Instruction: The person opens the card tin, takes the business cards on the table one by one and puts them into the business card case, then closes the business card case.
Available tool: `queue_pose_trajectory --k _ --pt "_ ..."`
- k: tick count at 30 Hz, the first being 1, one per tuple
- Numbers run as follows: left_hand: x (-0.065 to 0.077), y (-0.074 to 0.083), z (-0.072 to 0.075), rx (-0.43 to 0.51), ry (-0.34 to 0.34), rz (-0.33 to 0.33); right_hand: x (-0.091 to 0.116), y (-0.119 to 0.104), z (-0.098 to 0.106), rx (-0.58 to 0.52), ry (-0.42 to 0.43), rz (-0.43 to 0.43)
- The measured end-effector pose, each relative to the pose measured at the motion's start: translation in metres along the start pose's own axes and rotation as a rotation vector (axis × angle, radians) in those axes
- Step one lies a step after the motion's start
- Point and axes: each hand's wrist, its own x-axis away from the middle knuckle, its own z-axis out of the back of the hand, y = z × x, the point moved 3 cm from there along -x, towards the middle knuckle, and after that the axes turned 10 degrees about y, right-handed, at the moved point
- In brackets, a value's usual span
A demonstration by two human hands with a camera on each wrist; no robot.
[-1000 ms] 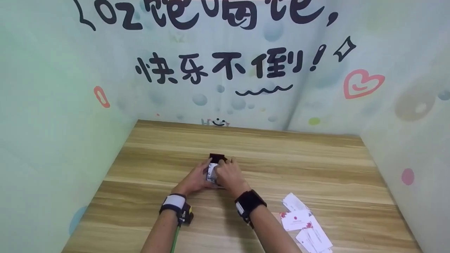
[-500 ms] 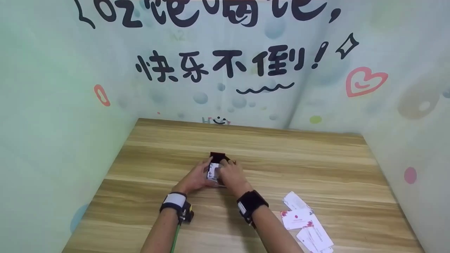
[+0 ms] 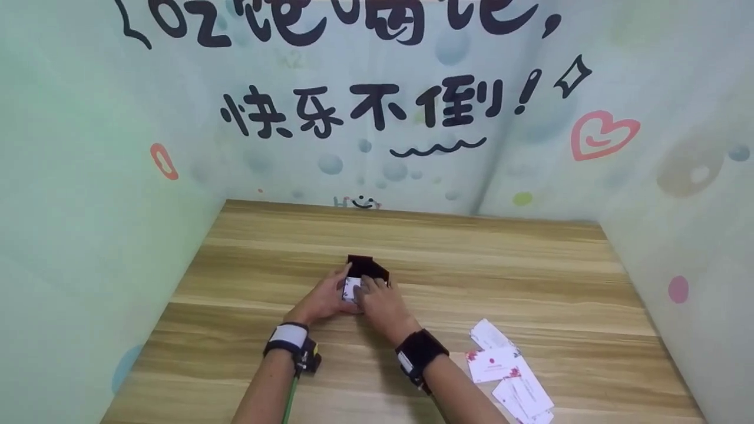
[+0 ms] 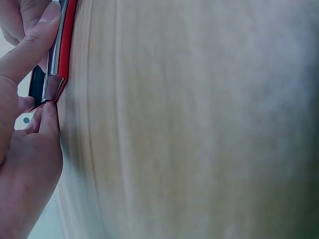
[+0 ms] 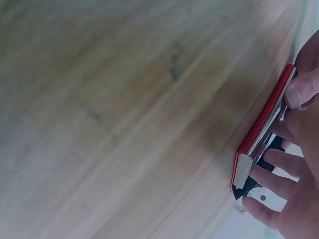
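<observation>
A business card case [image 3: 360,267] with a black lining stands open on the table, its red cover and metal rim [image 5: 269,119] showing in the wrist views. A white card [image 3: 351,290] with a floral print lies inside it. My left hand [image 3: 324,299] grips the case from the left, its thumb along the near edge and its fingers [image 4: 49,120] at the left side. My right hand [image 3: 384,305] reaches over the right half of the case, with extended, slightly bent fingers [image 5: 273,184] touching there. It covers part of the card.
Several loose white business cards [image 3: 492,364] with red floral corners lie overlapping at the right front of the wooden table [image 3: 247,259]. A printed curtain [image 3: 294,165] hangs behind the table and along both sides. Each wrist wears a strapped camera [image 3: 421,353].
My right fingers have gone from curled over the case to more extended. More of the black lining now shows at the right. My left hand keeps its grip; the loose cards stay put.
</observation>
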Motion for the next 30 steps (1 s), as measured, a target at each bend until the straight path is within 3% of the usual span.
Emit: queue_pose_trajectory --k 6,20,30 --pt "-0.002 0.0 0.001 0.044 -0.001 -0.05 0.004 -0.007 0.004 0.035 0.064 0.051" --pt "-0.002 -0.001 -0.001 0.156 -0.043 -0.092 0.016 -0.02 0.008 0.055 -0.001 0.04" --pt "-0.003 0.0 -0.002 0.11 -0.018 -0.09 0.028 -0.016 0.018 -0.124 -0.04 0.016"
